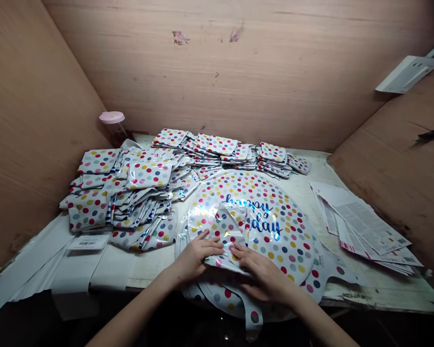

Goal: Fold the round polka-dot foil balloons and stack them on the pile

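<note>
A white foil balloon with coloured dots, partly folded (226,226), lies on a stack of flat round foil balloons (292,241) with blue lettering. My left hand (198,253) rests on the folded balloon's lower left part, fingers spread and lying flat. From the right, my right hand (262,272) presses on its lower edge with outstretched fingers, the thumb apart and lower down. The bottom edge of the folded piece is slightly raised between the hands. A dotted balloon tail (253,318) hangs over the table's front edge.
Folded dotted balloons (148,173) are heaped at the left, with more piles (220,144) along the back. Printed sheets (365,221) lie at the right, white paper strips (32,270) at the left. A pink-lidded cup (112,118) stands in the back left corner. Wooden panels (202,72) enclose the table.
</note>
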{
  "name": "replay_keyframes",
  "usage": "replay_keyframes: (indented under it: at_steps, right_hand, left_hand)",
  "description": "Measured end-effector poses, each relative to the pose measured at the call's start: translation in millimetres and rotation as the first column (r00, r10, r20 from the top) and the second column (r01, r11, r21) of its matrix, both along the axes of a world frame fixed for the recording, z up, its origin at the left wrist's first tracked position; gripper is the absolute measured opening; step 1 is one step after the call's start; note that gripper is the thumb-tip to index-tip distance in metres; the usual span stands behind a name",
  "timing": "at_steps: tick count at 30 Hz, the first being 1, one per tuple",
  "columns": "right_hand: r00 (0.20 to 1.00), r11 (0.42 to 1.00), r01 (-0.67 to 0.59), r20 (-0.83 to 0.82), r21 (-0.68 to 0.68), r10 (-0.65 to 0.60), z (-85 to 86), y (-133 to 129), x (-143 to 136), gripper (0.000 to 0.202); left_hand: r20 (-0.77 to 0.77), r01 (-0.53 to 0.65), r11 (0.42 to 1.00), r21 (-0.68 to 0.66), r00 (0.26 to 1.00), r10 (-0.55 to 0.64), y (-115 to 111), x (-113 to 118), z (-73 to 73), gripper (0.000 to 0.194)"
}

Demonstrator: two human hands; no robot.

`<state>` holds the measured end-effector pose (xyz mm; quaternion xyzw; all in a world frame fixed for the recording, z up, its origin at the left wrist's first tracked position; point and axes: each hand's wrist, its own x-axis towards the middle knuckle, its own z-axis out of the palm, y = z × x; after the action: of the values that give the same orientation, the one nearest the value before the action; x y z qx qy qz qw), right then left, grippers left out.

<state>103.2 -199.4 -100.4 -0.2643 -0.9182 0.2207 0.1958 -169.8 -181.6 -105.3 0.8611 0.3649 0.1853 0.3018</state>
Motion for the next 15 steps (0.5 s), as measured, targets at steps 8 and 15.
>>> replay_keyframes:
  at_steps: [8,15]
  right_hand:
    - [0.657,0.592,0.722,0.085,-0.358,-0.749,5.0,65.2,-29.7,0.023]
    - [0.530,0.541,0.836,0.125,0.089,-0.839,7.4,77.6,-44.0,0.035]
  left_hand:
    - [-0.313,-0.711,0.698,-0.085,0.684,0.659,30.2,54.2,21.0,0.029]
    - [-0.477,-0.768,0.640,-0.041,0.578,0.662,71.8,76.2,24.4,0.028]
